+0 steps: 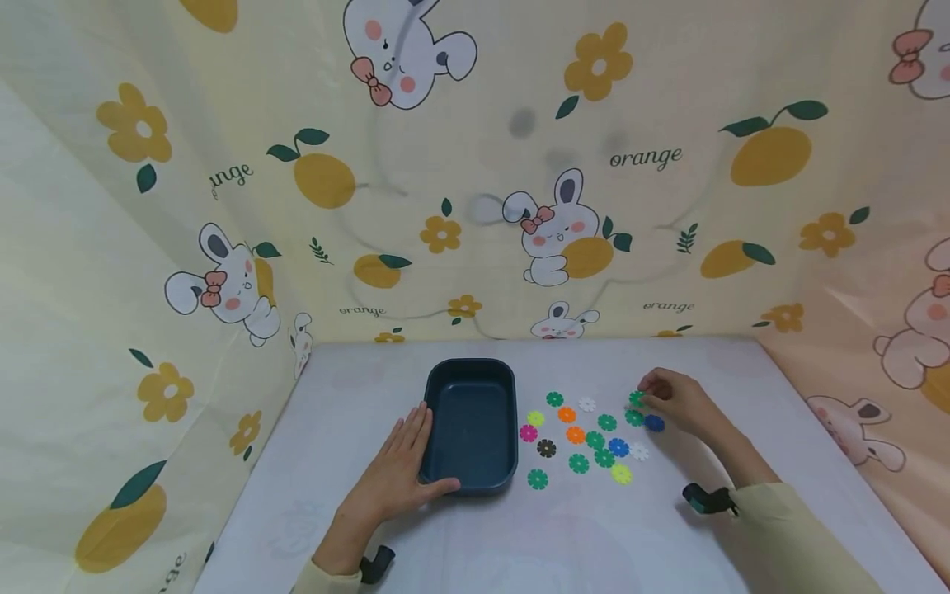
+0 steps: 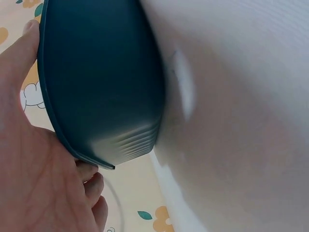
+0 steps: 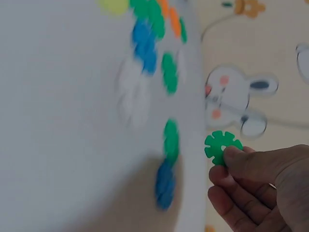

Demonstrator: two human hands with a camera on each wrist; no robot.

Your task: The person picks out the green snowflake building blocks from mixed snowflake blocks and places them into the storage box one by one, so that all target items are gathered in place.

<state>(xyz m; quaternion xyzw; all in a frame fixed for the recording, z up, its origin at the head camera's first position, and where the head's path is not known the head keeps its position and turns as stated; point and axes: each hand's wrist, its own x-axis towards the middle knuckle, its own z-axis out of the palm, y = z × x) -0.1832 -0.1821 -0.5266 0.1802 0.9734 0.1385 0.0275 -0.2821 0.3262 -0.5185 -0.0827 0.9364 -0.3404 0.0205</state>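
Note:
A dark blue rectangular plastic bin (image 1: 475, 488) stands on the table. My left hand (image 1: 393, 470) lies along its left rim, fingers straight, the thumb spread over the near edge. In the left wrist view the bin's outer wall (image 2: 101, 87) fills the space beside the palm. Between thumb and fingers my right hand (image 1: 679, 402) pinches a green notched plastic disc (image 3: 222, 146), held above the table. Under and beside that hand lie another green disc (image 1: 634, 418) and a dark blue disc (image 1: 654, 423).
Right of the bin, several loose notched discs are scattered, among them an orange disc (image 1: 576, 435), a black disc (image 1: 546, 448), a pink disc (image 1: 528, 433) and a yellow disc (image 1: 621, 473). A printed cloth (image 1: 475, 148) hangs behind and beside the white table (image 1: 519, 544).

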